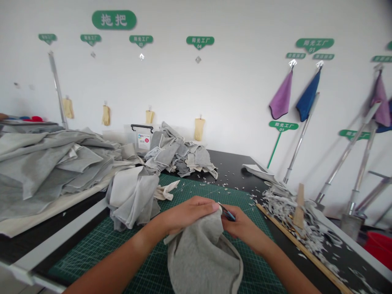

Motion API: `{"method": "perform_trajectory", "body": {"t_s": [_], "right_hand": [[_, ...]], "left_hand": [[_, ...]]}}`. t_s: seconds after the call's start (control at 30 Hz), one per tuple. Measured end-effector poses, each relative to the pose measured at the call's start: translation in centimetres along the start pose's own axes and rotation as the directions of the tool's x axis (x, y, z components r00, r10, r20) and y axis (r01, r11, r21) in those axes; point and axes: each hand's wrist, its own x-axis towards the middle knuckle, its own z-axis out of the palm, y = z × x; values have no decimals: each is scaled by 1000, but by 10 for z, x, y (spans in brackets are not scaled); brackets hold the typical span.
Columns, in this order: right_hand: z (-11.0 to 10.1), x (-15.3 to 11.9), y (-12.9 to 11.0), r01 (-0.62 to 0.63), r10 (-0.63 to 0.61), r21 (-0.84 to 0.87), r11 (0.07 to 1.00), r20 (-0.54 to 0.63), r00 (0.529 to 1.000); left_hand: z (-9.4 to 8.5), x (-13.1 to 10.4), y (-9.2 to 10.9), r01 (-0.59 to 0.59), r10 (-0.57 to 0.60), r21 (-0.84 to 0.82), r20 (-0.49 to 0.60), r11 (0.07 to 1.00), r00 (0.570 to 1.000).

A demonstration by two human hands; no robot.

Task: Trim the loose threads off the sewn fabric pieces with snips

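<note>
A grey piece of cloth hangs from my left hand, whose thumb and fingers pinch its upper edge. My right hand grips a small pair of scissors with blue on the handle. The blades meet the cloth's edge right at my left fingertips; whether they are open or closed is too small to tell. Both hands are above a green gridded cutting mat. Left of my left hand, a bundle of folded grey cloth lies on the mat's edge.
A large stack of grey cloth covers the left side. Behind the mat sits a heap of cloth pieces beside a clear lidded box. On the right are a wooden strip, a wooden piece and scattered scraps.
</note>
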Motion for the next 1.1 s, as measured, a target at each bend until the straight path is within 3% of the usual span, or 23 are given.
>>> {"method": "perform_trajectory", "body": {"t_s": [0.13, 0.2, 0.27, 0.37, 0.47, 0.53, 0.6, 0.67, 0.87, 1.1], "right_hand": [[6, 0, 2, -39, 38, 26, 999, 34, 999], [5, 3, 3, 7, -8, -46, 999, -26, 1000], [0, 7, 5, 93, -117, -187, 978, -121, 986], [-12, 10, 7, 125, -253, -417, 900, -269, 929], [-26, 10, 8, -26, -275, -574, 819, -431, 860], [-37, 9, 9, -148, -284, -634, 759, -527, 801], [-49, 9, 11, -213, -290, -665, 716, -561, 775], [-59, 8, 12, -232, -294, -687, 689, -557, 777], [-81, 2, 8, -308, -338, -733, 606, -588, 734], [-96, -9, -9, -401, -414, -717, 571, -673, 613]], "left_hand": [[0, -3, 5, 65, -68, -124, -21, 990, 997], [-2, -6, 10, 70, -75, -130, -33, 989, 997], [-6, -9, 16, 17, -19, -37, -76, 999, 997], [-15, -13, 24, -64, 123, 260, -218, 964, 968], [-23, -18, 28, -29, 230, 486, -361, 873, 904], [-24, -22, 31, -2, 280, 557, -415, 830, 866], [-24, -26, 36, 15, 320, 605, -441, 796, 839], [-23, -31, 41, 31, 324, 619, -451, 785, 832], [-29, -40, 43, 77, 208, 573, -416, 816, 885], [-48, -37, 26, 225, 317, 733, -521, 642, 792]]}}
